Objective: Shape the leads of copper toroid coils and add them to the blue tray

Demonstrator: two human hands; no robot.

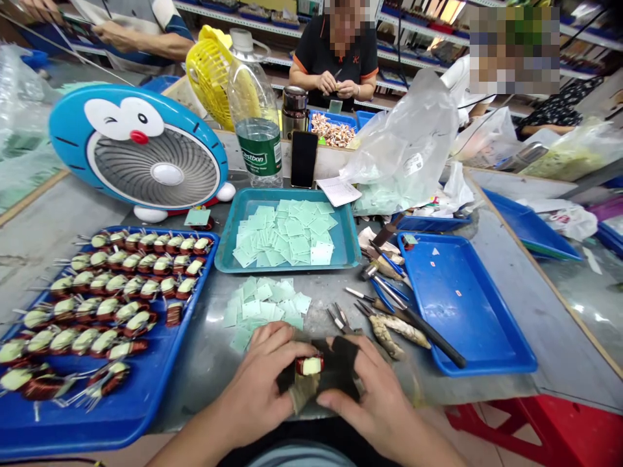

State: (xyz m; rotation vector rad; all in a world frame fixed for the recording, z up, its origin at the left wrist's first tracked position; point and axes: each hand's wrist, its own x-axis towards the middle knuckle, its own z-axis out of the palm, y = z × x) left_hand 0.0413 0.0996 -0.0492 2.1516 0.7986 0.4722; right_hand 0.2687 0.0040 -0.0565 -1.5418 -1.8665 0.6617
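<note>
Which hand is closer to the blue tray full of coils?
Left. The left hand is beside the blue tray; the right hand is farther away, past the left hand.

One view looks forward and down from the person's head. The left hand (257, 383) and right hand (374, 402) lie close below it.

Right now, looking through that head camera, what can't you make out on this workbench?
Head view only:
- The wire-wound coil between the left hand and right hand: mostly hidden by fingers and dark wrapping.
- Any printing on the pale green cards: too small to read.
- What the person across the bench holds: hidden by their fingers.
- The person at top left: cut off by the top edge.
</note>
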